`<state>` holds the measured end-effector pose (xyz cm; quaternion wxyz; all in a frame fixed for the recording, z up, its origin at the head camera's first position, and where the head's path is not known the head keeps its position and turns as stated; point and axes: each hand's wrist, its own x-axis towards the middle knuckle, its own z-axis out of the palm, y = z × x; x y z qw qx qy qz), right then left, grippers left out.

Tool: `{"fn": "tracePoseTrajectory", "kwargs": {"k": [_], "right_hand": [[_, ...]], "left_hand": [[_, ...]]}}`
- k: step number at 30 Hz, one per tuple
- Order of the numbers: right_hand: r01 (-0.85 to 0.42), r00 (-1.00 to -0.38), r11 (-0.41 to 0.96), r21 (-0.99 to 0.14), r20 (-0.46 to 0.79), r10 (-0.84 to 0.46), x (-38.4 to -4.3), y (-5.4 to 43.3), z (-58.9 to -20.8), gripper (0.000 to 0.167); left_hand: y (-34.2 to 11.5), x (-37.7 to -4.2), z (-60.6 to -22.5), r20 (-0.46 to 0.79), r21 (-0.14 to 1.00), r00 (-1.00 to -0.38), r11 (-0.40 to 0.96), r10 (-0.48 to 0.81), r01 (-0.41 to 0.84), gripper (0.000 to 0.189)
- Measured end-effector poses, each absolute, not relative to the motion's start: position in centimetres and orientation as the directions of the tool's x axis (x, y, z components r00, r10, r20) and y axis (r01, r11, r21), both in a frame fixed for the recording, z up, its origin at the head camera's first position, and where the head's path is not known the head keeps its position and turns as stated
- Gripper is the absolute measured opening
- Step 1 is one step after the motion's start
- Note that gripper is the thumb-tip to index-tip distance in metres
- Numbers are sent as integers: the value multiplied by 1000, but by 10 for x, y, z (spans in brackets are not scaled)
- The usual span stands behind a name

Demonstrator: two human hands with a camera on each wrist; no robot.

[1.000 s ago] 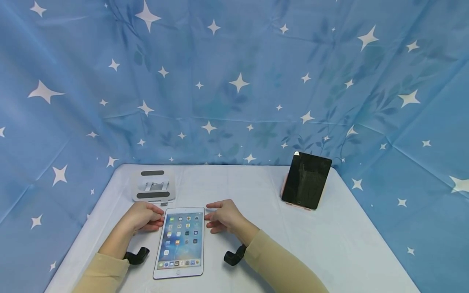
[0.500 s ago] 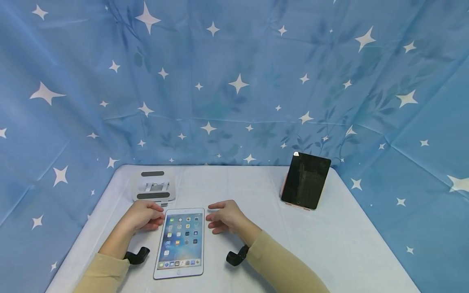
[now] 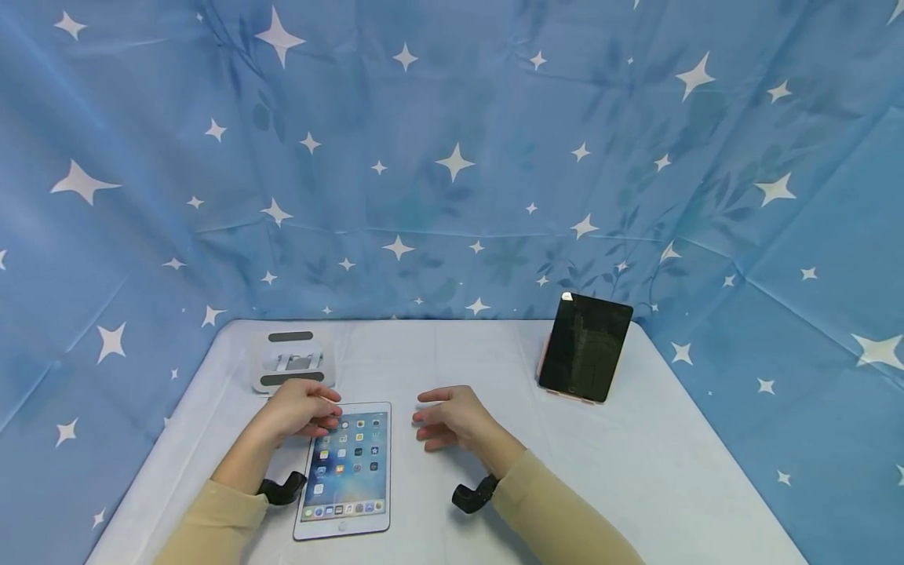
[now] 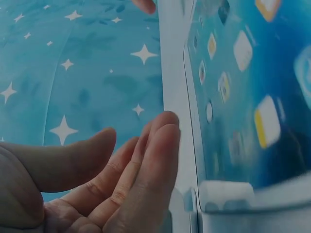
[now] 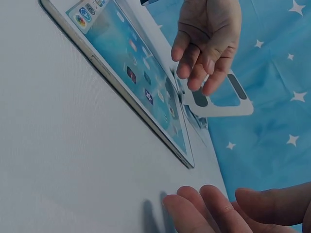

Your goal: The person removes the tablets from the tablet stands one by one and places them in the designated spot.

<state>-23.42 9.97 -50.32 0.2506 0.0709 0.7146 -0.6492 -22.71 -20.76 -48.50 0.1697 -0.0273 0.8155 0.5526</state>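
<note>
A white-framed tablet [image 3: 349, 479] lies flat on the table, its lit screen facing up and showing rows of app icons. My left hand [image 3: 300, 412] is over the tablet's upper left corner, fingers loosely bent; the right wrist view shows this left hand [image 5: 209, 43] holding nothing and raised above the tablet. To the right of the tablet is my right hand [image 3: 455, 420], apart from it, with fingers relaxed and spread. Just beyond the left hand lies a white tablet stand [image 3: 293, 361] with dark grey pads, its near edge partly hidden by that hand.
A black tablet [image 3: 586, 349], screen dark, leans on a pinkish stand at the back right of the white table [image 3: 480, 353]. Blue curtains [image 3: 452, 196] with white stars enclose the table's back and sides. Black wrist cameras sit on both wrists.
My left hand has moved right, from beside the tablet to over its upper left corner. My right hand has drawn away to the right from the tablet's edge. The tablet stays put.
</note>
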Motion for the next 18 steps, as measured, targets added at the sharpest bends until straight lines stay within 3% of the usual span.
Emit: {"fn": "tracePoseTrajectory", "kwargs": {"k": [18], "right_hand": [[440,-864,93,-893,-449,-228,-222,153,-503,48]], "left_hand": [[-149,-240,-479,-247,928,-924,346,293,-138,35]]}}
